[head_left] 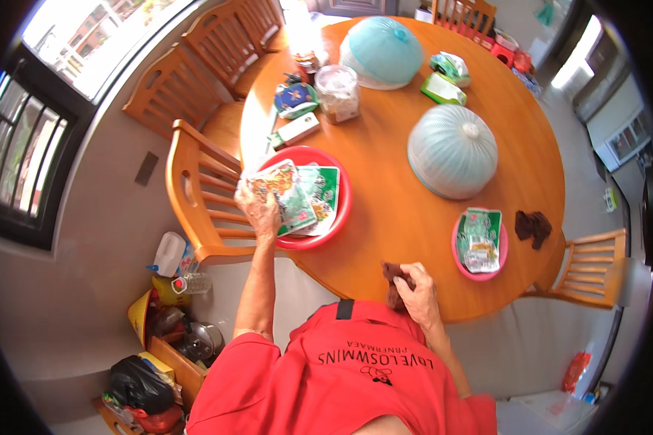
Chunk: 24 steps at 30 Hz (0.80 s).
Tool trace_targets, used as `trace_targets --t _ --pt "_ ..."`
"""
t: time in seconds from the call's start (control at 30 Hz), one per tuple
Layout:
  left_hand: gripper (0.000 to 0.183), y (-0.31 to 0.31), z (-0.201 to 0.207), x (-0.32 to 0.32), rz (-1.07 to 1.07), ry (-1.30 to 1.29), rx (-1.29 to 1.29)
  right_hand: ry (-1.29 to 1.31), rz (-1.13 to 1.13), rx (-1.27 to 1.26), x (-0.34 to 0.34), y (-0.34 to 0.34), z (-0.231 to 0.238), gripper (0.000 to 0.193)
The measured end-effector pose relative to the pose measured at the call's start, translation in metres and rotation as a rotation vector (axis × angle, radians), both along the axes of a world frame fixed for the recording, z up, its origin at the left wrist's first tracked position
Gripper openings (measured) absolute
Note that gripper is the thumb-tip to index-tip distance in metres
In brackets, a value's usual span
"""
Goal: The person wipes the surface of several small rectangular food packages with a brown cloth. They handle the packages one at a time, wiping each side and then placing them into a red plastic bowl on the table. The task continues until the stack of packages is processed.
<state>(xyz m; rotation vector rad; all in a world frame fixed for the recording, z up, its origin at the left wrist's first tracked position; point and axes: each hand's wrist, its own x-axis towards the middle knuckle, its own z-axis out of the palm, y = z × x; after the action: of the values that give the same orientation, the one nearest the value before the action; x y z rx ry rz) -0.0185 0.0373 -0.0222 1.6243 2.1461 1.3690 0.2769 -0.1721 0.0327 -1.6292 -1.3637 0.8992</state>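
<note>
At the table's left edge my left hand (260,212) grips a green-and-white food packet (281,190) by its near left side. That packet is over a red basin (347,206), partly covering a second green-and-white packet (325,190) lying in it. By the front edge of the table, my right hand (421,299) has its fingers closed on a dark brown cloth (394,284). To the right, a small pink basin (479,277) carries another green-and-white packet (480,239). A crumpled second brown cloth (533,229) lies beside it.
Two dome food covers, one teal (379,58) and one pale (453,154), stand on the round wooden table (384,181). A clear jar (338,93), a white box (297,130) and tissue packs (444,88) sit farther back. Wooden chairs (207,196) surround the table.
</note>
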Motion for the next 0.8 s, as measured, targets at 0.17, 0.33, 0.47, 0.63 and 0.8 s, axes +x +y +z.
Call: trace_targets --t 0.17,0.33,0.47,0.63,0.8 --pt "0.066 -0.008 0.009 0.006 0.059 0.188 0.012 0.109 -0.151 0.022 0.004 0.007 -0.008 0.015" --pt "0.053 -0.021 0.029 0.038 -0.057 0.164 0.219 -0.169 -0.221 0.239 0.032 -0.002 -0.013 0.013" --pt "0.04 -0.043 0.044 0.088 -0.396 0.115 0.249 -0.021 -0.34 0.043 0.058 -0.024 -0.002 0.012" --pt "0.016 -0.074 0.041 0.167 -0.827 -0.162 -0.027 0.382 -0.454 0.099 0.091 -0.064 -0.014 0.011" --pt "0.024 -0.083 0.028 0.256 -1.021 -0.225 -0.204 0.622 -0.589 0.244 0.113 -0.083 0.023 0.012"
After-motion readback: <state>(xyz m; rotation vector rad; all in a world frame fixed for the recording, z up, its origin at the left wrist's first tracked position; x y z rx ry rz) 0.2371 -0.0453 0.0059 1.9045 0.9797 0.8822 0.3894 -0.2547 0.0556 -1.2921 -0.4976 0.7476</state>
